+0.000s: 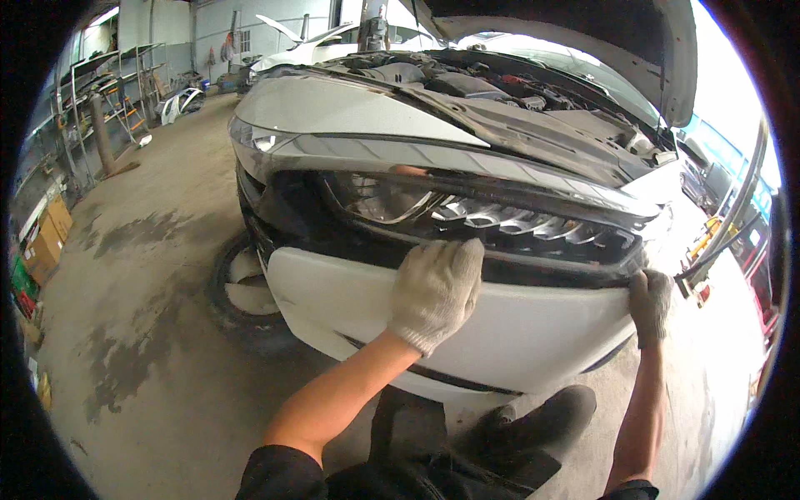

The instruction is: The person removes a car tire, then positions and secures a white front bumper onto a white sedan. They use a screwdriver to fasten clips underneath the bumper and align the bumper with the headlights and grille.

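Observation:
In front of me is the front end of a white car, with a white bumper cover (533, 325) below a dark grille (517, 229) with shiny slats. My left hand (437, 292), in a pale knitted glove, is closed at the cover's top edge, by the black trim. Its fingertips are turned away from view. My right hand (650, 304), gloved too, is wrapped round the cover's right end. A headlight (254, 136) sits at the car's left corner.
The raised hood (575, 42) hangs over the open engine bay (492, 87). On the concrete floor, a tyre (242, 287) lies by the bumper's left end. Cardboard boxes (48, 237) and metal racks (92, 108) line the left wall. A dark post (742, 200) stands at the right.

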